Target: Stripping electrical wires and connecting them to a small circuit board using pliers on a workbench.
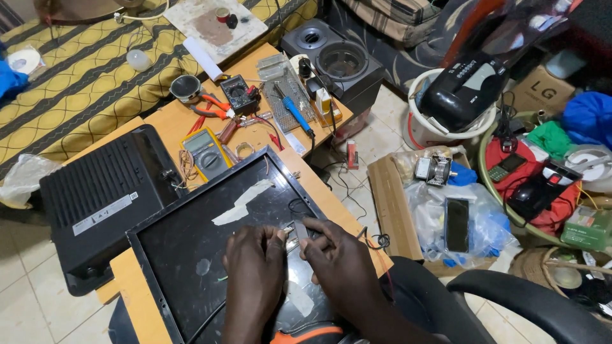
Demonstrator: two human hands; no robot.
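Pinching: left hand [255, 258] and right hand [335, 255] fingers pressed on a small metal part [297, 229] between them.
Beneath: black screen panel [197, 242], patched with tape [245, 200], on the wooden table [331, 204].
Beyond fingers: yellow multimeter [205, 151], blue soldering iron [294, 111], pliers [213, 108].
Left: black back cover [102, 191].
Right: cluttered floor, clear plastic bag [465, 220].

Wooden table [319, 185] under black panel [191, 255]
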